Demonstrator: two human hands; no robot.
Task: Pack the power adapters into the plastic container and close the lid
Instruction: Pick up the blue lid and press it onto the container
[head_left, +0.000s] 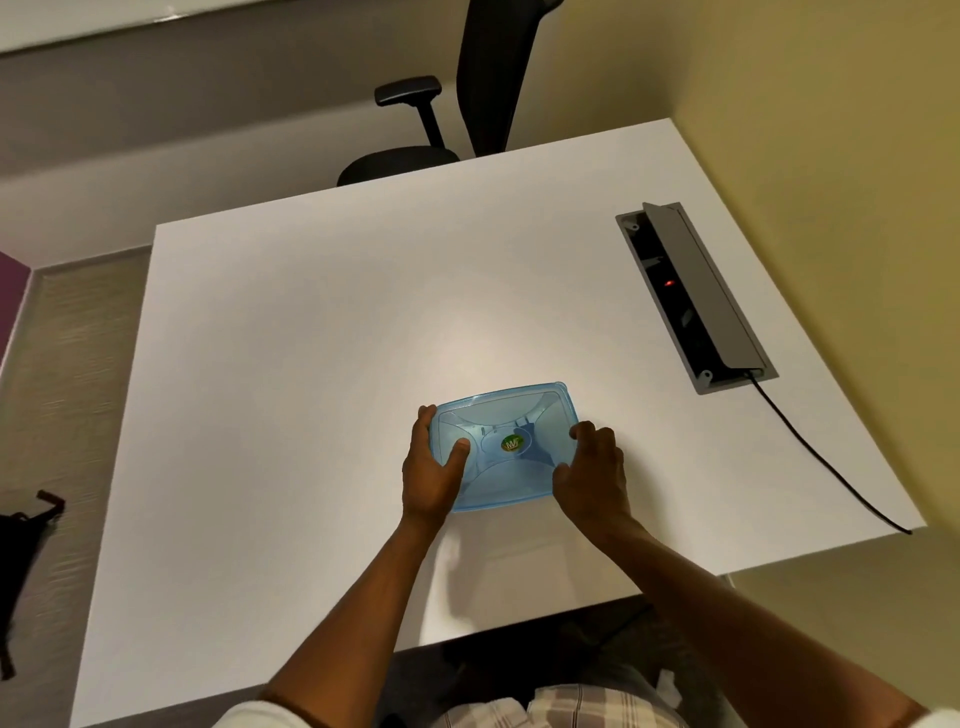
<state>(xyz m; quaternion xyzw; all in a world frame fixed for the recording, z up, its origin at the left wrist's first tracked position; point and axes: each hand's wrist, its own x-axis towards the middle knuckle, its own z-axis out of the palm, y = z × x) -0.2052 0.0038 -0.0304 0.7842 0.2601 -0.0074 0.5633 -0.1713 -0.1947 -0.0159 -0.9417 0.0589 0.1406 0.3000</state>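
A translucent blue plastic container (511, 415) with its lid on sits on the white table (311, 338), near the front edge. A round green sticker (512, 444) marks the middle of the lid. My left hand (431, 467) grips the container's left side, thumb pressing on top of the lid. My right hand (592, 473) holds the right side, fingers curled over the edge. No power adapters show; the tinted plastic hides whatever lies inside.
A grey cable box (696, 296) with its flap raised is set into the table at the right; a black cable (831, 462) runs from it over the table's edge. A black office chair (467, 104) stands behind the table. A dark bag (26, 545) lies on the floor at left.
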